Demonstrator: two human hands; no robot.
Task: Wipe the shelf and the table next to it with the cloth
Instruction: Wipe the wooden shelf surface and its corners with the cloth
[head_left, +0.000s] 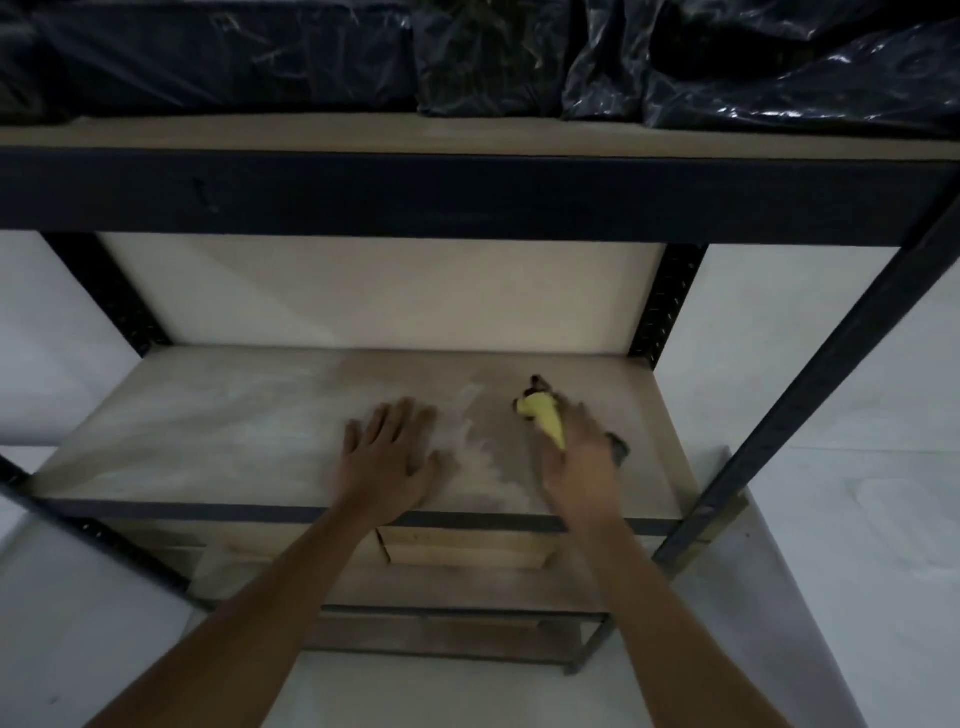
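Your two arms reach out from the bottom of the head view to the middle shelf (218, 441), and I think the wiping is only partly done: the board looks darker and cleaner near your right hand (582, 467), pale dust covers the left side, and no desk shows yet. Your right fingers are closed around the yellow cloth (545, 421), pressing it on the shelf. Your left hand (389, 457) lies flat, fingers spread, holding nothing.

Left hand (390, 457) flat, fingers spread, right hand (576, 462) blurred, grip closed
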